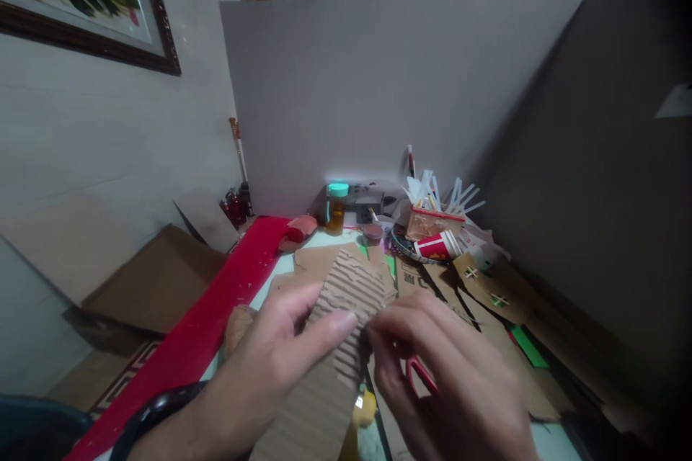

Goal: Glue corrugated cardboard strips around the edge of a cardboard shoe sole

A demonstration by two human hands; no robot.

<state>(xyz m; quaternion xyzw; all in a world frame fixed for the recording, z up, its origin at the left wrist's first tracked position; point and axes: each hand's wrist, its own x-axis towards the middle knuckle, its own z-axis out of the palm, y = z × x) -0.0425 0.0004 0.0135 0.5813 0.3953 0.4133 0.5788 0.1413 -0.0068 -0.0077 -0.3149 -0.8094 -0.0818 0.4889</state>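
Note:
A strip of corrugated cardboard (354, 284) stands tilted in front of me, its ridges bared over the upper part and ragged at the top. My left hand (286, 353) is closed around its left side, thumb pressed flat on the ridges. At the right edge, the bent fingers of my right hand (443, 367) pinch together against the strip; the fingertips are partly hidden. A red loop (420, 374), looking like a scissors handle, shows inside my right hand; the rest of it is hidden.
Cardboard pieces (414, 281) lie across the table, beside a red strip (184, 338). Farther back are a jar with a turquoise lid (336, 209), a red-and-white paper cup (435, 246) and a box of white sticks (437, 222). A grey panel (378, 86) stands behind.

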